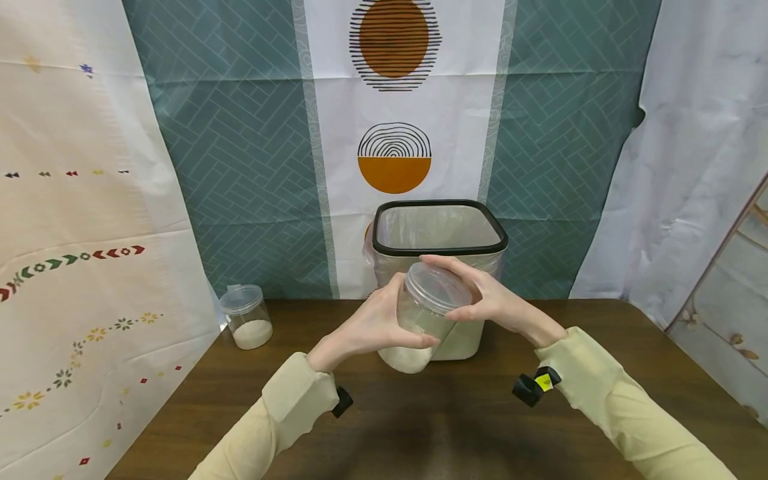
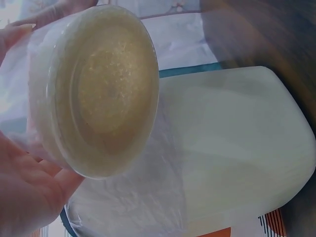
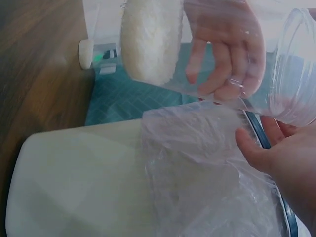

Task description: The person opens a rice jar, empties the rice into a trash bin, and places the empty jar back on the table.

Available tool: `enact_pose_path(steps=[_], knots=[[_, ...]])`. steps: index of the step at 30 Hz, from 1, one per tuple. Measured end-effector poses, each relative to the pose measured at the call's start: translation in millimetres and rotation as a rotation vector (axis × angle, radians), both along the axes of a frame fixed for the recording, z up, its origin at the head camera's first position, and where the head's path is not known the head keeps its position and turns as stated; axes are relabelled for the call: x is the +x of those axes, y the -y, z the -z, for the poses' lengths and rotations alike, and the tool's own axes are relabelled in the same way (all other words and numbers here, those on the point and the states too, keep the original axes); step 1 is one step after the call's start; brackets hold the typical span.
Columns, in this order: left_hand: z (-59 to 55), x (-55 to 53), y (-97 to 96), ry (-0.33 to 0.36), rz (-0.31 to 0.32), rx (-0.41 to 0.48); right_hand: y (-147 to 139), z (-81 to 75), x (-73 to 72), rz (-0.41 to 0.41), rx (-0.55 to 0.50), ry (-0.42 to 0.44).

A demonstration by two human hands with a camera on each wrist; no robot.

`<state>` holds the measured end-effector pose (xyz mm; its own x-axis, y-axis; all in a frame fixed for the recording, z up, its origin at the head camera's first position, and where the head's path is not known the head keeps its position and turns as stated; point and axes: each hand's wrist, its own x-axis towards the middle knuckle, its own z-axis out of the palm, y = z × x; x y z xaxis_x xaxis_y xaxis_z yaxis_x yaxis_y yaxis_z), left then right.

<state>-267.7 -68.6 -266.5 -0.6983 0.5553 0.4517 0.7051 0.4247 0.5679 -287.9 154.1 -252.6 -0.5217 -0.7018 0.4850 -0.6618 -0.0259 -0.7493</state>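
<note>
A see-through plastic jar (image 1: 423,317) is held tilted in front of the bin, with white rice-like grains (image 3: 150,42) gathered at its base. My left hand (image 1: 375,325) grips the jar's body, fingers and thumb curled round the side. On the upper end, my right hand (image 1: 501,300) holds the round translucent lid (image 1: 441,285) between thumb and fingers. In the left wrist view the jar's round base (image 2: 111,94) faces the camera and the grains show through it.
Just behind the jar stands a cream bin (image 1: 471,340) with a black rim and a thin plastic liner (image 3: 207,168). A second lidded jar (image 1: 245,310) with white grains rests at the table's left edge. Patterned curtains (image 1: 240,133) hang behind the brown table (image 1: 510,427).
</note>
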Motion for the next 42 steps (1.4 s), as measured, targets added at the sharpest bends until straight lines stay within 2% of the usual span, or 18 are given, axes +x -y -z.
enact_pose_path(steps=[9,17,26,31,37,42], knots=[[2.1,-1.1,-0.7,-0.026,-0.086,-0.007,-5,11.4,1.0,0.09,-0.103,0.025],[4.7,-2.1,-0.6,-0.033,-0.113,0.007,-10,23.0,5.5,0.131,-0.129,0.074],[4.9,-1.6,-2.2,-0.067,-0.122,-0.022,-8,26.6,9.1,0.185,-0.185,0.076],[5.9,-2.4,-2.0,-0.061,-0.109,-0.008,-5,26.8,9.2,0.202,-0.186,0.076],[6.6,-2.3,-2.6,-0.051,-0.1,-0.006,0,24.3,8.6,0.204,-0.154,0.065],[5.4,-1.3,-3.7,-0.046,-0.07,-0.004,1,22.0,7.8,0.173,-0.136,0.049]])
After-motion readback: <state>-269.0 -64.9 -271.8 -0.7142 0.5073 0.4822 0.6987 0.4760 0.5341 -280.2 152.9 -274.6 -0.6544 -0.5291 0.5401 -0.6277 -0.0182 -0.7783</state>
